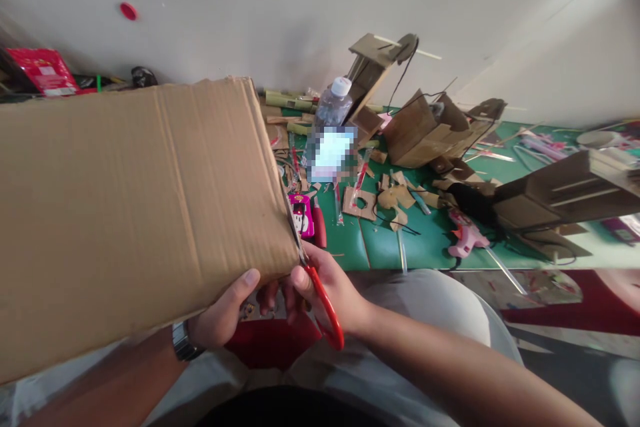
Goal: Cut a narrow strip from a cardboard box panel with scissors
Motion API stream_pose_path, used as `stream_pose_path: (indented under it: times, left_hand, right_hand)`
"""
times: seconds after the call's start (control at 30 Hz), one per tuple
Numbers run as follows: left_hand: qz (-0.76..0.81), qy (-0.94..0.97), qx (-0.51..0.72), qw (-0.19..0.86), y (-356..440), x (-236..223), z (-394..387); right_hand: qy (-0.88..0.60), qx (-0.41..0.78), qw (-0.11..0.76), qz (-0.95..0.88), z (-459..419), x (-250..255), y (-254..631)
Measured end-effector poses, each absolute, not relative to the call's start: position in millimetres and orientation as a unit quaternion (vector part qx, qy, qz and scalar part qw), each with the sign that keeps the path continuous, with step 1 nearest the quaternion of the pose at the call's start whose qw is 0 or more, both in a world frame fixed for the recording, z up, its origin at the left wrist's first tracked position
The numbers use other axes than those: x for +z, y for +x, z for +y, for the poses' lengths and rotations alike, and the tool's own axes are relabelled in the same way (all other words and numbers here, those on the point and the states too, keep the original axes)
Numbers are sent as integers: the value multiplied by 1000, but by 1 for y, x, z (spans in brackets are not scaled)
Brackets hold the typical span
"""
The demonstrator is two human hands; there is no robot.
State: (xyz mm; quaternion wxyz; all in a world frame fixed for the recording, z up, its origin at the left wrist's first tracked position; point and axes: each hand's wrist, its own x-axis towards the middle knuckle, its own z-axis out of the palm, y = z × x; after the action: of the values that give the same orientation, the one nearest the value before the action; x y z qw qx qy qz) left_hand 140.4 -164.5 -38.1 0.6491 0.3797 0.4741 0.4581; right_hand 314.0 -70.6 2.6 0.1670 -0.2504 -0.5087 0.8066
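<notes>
A large brown cardboard sheet (115, 200) fills the left side of the head view, creased along its width. My left hand (225, 310) grips its lower edge, thumb on top and fingers hidden underneath. A metal watch sits on that wrist. In my right hand (327, 287) are red-handled scissors (327, 313), with the fingers closed around the handles. The scissor blades lie along the sheet's right edge near its lower corner; whether they are parted I cannot tell.
On the green table (350, 247) lie cardboard scraps, a pink glue gun (469, 235) and a pink power socket (301, 215). A clear bottle (334, 103) stands behind a blurred bright screen (331, 153). Cardboard constructions (420, 127) stand at the back and right, before the wall.
</notes>
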Motion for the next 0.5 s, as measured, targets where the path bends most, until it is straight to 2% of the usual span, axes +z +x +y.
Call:
stream_pose_path:
  times: [0.3,0.5]
  left_hand:
    - [492,396,459,625,137,-44,-170]
    - [492,416,441,624,144,-40,-173]
  right_hand:
    - [-234,823,167,-489,-74,-2,313]
    - [-243,824,177,-480,-70,12,316]
